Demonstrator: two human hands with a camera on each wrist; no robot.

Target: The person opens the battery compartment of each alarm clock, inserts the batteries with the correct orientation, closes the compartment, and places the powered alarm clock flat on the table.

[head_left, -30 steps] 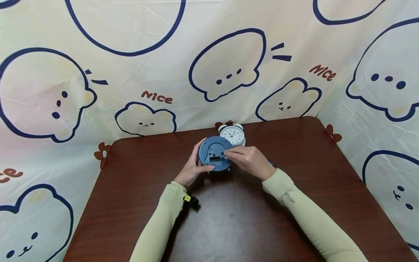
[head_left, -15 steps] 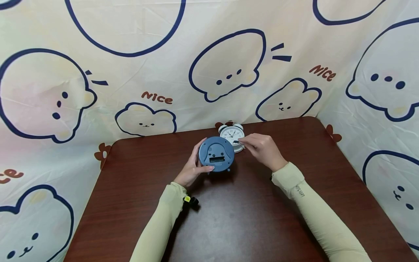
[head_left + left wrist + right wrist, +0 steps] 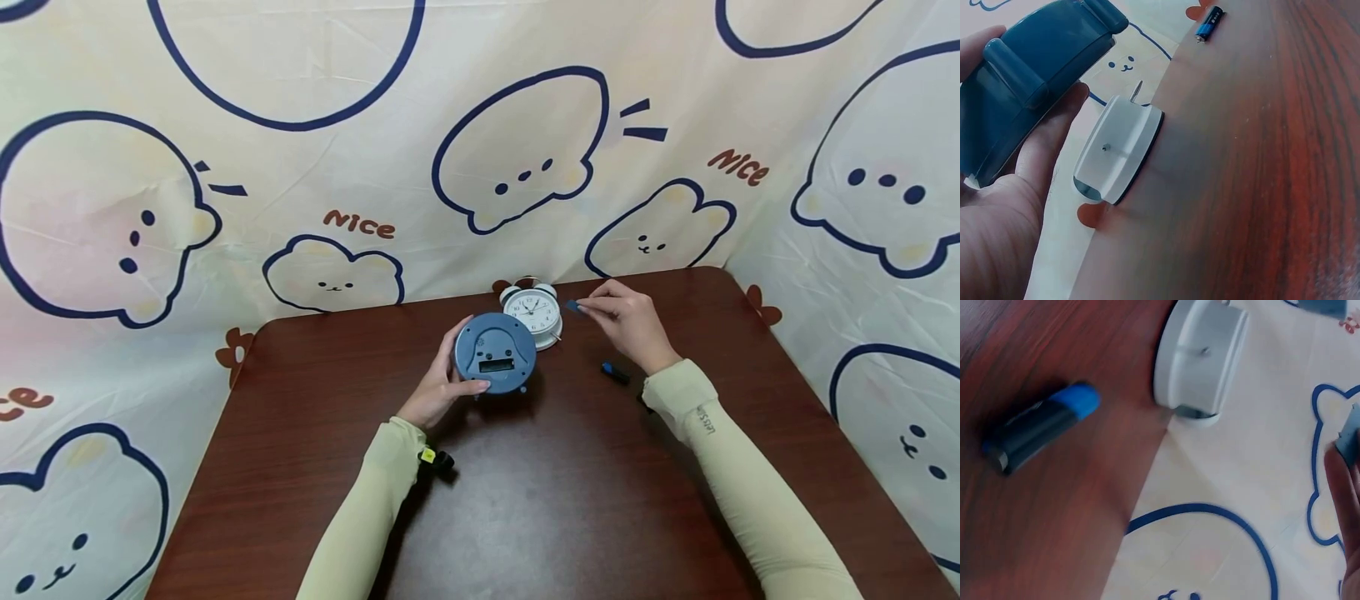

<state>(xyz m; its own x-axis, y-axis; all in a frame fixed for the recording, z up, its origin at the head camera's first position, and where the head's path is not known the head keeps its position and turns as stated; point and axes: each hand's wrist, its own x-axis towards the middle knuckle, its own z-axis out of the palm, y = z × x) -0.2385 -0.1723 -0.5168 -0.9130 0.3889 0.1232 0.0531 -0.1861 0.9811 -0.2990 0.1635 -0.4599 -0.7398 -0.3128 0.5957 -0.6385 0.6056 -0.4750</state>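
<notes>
Your hand-held alarm clock (image 3: 495,340) has a slate-blue back around a near-black battery slot (image 3: 497,365); the small battery cover (image 3: 573,306) is blue too. The twin-bell clock (image 3: 532,310) is white, with dark markings on its pale dial. You have a black battery (image 3: 1210,25) with a bright blue end, a reddish-brown, dark-streaked worktop (image 3: 525,492), plain pale yellow-green sleeves (image 3: 360,517) with dark lettering on the right one, and a cream backdrop (image 3: 337,167) printed with navy-outlined cartoon animals and rust-brown "Nice" lettering.
</notes>
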